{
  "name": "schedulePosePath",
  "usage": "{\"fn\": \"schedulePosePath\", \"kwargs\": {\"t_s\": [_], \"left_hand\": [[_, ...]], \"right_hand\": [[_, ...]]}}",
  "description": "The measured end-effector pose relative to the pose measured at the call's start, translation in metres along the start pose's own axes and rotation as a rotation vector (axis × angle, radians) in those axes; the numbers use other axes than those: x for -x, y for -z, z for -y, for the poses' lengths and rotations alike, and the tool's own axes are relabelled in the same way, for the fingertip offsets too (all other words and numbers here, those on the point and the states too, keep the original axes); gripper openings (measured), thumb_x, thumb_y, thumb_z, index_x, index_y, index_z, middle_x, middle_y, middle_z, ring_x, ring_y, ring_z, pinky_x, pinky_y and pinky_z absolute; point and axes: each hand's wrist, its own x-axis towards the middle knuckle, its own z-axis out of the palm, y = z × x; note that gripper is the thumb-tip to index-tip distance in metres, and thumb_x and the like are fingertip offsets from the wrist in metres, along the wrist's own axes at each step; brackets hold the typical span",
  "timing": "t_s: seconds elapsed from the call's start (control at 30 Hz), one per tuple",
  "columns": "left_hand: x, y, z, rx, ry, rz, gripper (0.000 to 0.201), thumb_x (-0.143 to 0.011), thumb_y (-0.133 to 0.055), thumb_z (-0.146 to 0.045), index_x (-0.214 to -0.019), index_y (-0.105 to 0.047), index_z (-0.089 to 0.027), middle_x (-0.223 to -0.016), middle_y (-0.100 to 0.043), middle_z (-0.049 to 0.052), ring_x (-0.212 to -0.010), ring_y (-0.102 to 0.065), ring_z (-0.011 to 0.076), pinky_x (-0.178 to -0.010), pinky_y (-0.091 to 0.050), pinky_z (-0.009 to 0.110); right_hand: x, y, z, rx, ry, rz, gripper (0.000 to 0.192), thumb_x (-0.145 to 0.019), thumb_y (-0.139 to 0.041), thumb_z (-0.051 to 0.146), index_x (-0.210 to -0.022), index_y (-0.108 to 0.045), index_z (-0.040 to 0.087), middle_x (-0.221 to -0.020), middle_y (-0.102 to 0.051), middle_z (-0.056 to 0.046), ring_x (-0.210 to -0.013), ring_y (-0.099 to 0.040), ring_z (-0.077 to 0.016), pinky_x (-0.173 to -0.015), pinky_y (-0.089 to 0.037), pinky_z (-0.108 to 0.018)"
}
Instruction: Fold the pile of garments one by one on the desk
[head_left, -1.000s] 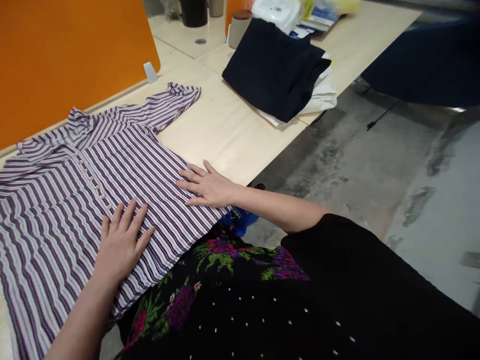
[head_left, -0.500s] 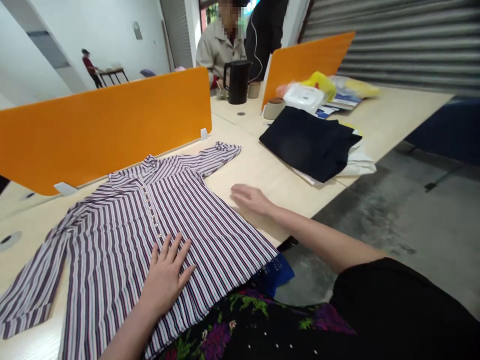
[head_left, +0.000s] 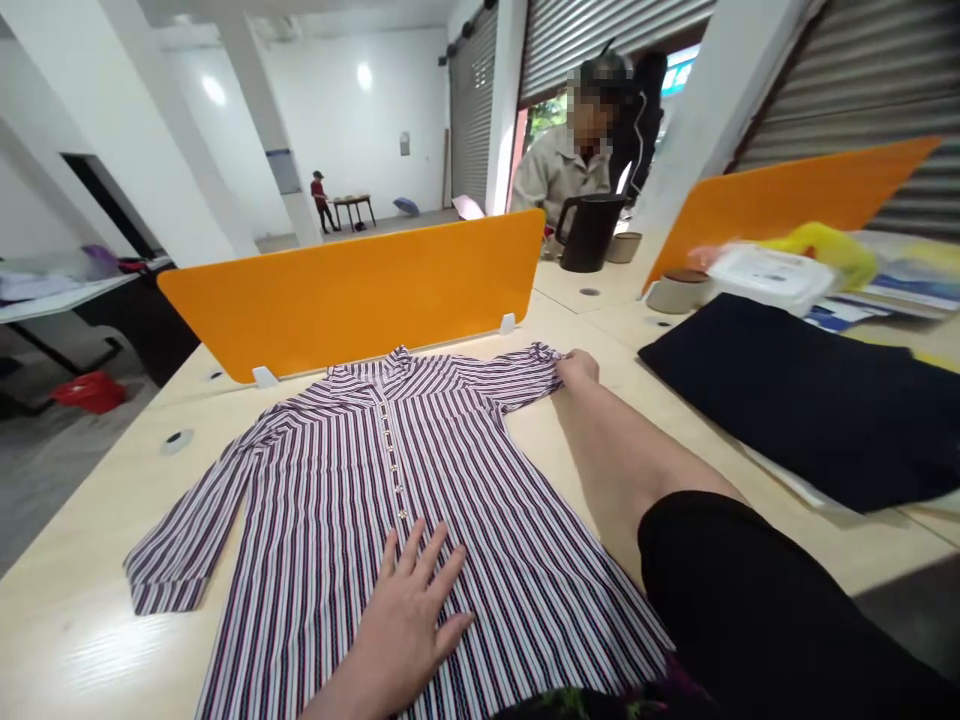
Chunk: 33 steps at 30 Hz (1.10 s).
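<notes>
A striped shirt (head_left: 330, 530) in white, dark and reddish lines lies face up on the pale wooden table (head_left: 97, 520), its button placket running down the middle and its collar toward the orange divider. My left hand (head_left: 409, 625) rests flat on the lower front, fingers spread, just below the lowest visible button. Stretched out to the far right, my right hand (head_left: 577, 370) has its fingers closed on the cuff end of one sleeve. The other sleeve lies bent out to the left.
An orange divider (head_left: 360, 295) stands along the table behind the shirt. To the right lie folded dark cloth (head_left: 810, 400), a white packet (head_left: 772, 275) and a yellow bag (head_left: 825, 250). A black jug (head_left: 592, 235) stands farther back, near a person (head_left: 559, 170) in a light jacket.
My right hand has gone from the bare table beside the shirt to the sleeve's cuff and closed on it. My left hand stays flat on the shirt. The camera view has turned left.
</notes>
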Motion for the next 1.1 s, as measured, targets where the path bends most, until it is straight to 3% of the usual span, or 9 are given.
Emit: {"fn": "schedulePosePath", "kwargs": {"t_s": [0.07,0.13,0.23,0.37,0.47,0.67,0.8,0.97,1.1], "left_hand": [[0.000,0.002,-0.001,0.024,0.007,0.017,0.062,-0.091,-0.028,-0.059,-0.148,-0.009,-0.041,-0.156,-0.020,-0.002,-0.142,-0.017,0.0328,-0.108,-0.029,0.067],[-0.001,0.003,-0.002,0.044,0.011,0.034,0.061,-0.092,-0.028,-0.059,-0.148,-0.012,-0.040,-0.156,-0.019,-0.001,-0.143,-0.015,0.0331,-0.109,-0.026,0.068],[-0.001,0.004,-0.002,0.062,0.014,0.050,0.061,-0.092,-0.027,-0.059,-0.148,-0.014,-0.040,-0.156,-0.018,-0.001,-0.143,-0.013,0.0327,-0.110,-0.024,0.068],[0.000,0.003,-0.002,0.076,0.017,0.051,0.062,-0.091,-0.026,-0.060,-0.148,-0.015,-0.038,-0.157,-0.018,-0.001,-0.144,-0.011,0.0318,-0.111,-0.021,0.067],[0.001,0.001,0.000,0.097,0.017,0.038,0.061,-0.091,-0.025,-0.060,-0.148,-0.018,-0.038,-0.157,-0.018,-0.001,-0.144,-0.011,0.0315,-0.113,-0.018,0.065],[0.002,0.005,-0.004,0.160,0.024,0.018,0.064,-0.090,-0.028,-0.063,-0.147,-0.024,-0.034,-0.157,-0.020,0.001,-0.144,-0.011,0.0310,-0.114,-0.014,0.063],[0.010,0.018,0.004,0.193,0.063,-0.034,0.062,-0.091,-0.034,-0.058,-0.145,-0.031,-0.027,-0.155,-0.027,0.004,-0.143,-0.019,0.0265,-0.115,-0.023,0.055],[0.059,0.035,0.069,-0.054,0.556,-0.320,0.042,-0.094,-0.037,-0.037,-0.123,-0.056,-0.013,-0.136,-0.052,0.014,-0.131,-0.042,0.0229,-0.112,-0.032,0.042],[0.115,0.045,0.133,-0.366,0.926,-0.222,0.045,-0.090,-0.043,-0.033,-0.125,-0.053,-0.007,-0.136,-0.049,0.022,-0.131,-0.038,0.0343,-0.105,-0.034,0.052]], "right_hand": [[-0.014,0.003,0.016,-0.150,-0.308,-0.050,0.061,-0.090,-0.031,0.054,-0.141,-0.043,0.022,-0.123,-0.061,-0.015,-0.114,-0.055,-0.0365,-0.098,-0.041,-0.053],[-0.029,0.009,0.044,-0.365,-0.409,-0.167,0.058,-0.093,-0.024,0.046,-0.138,-0.044,0.014,-0.123,-0.060,-0.019,-0.112,-0.057,-0.0320,-0.092,-0.046,-0.047],[-0.046,0.011,0.101,-0.639,-0.206,-0.279,0.046,-0.093,-0.032,0.036,-0.128,-0.047,0.011,-0.123,-0.060,-0.017,-0.109,-0.058,-0.0231,-0.091,-0.048,-0.036],[-0.042,-0.006,0.171,-0.854,0.261,-0.028,0.050,-0.086,-0.051,0.041,-0.129,-0.050,0.016,-0.127,-0.059,-0.011,-0.110,-0.058,-0.0198,-0.095,-0.045,-0.037],[-0.023,-0.025,0.197,-0.754,0.298,0.037,0.054,-0.088,-0.048,0.046,-0.132,-0.051,0.015,-0.131,-0.057,-0.013,-0.116,-0.056,-0.0213,-0.100,-0.042,-0.040],[0.025,-0.056,0.193,-0.038,0.275,0.233,0.057,-0.091,-0.037,0.057,-0.140,-0.043,0.030,-0.151,-0.034,-0.005,-0.140,-0.024,-0.0323,-0.107,-0.018,-0.066],[0.036,-0.071,0.179,0.100,0.192,0.289,0.061,-0.093,-0.025,0.058,-0.148,-0.030,0.031,-0.156,-0.021,-0.001,-0.143,-0.015,-0.0325,-0.109,-0.015,-0.065],[0.028,-0.081,0.174,0.091,0.179,0.312,0.065,-0.089,-0.026,0.062,-0.147,-0.030,0.034,-0.156,-0.021,0.000,-0.142,-0.016,-0.0341,-0.109,-0.017,-0.064],[0.031,-0.085,0.176,0.065,0.190,0.235,0.064,-0.090,-0.023,0.060,-0.146,-0.033,0.032,-0.155,-0.024,-0.001,-0.141,-0.019,-0.0332,-0.109,-0.017,-0.063]]}}
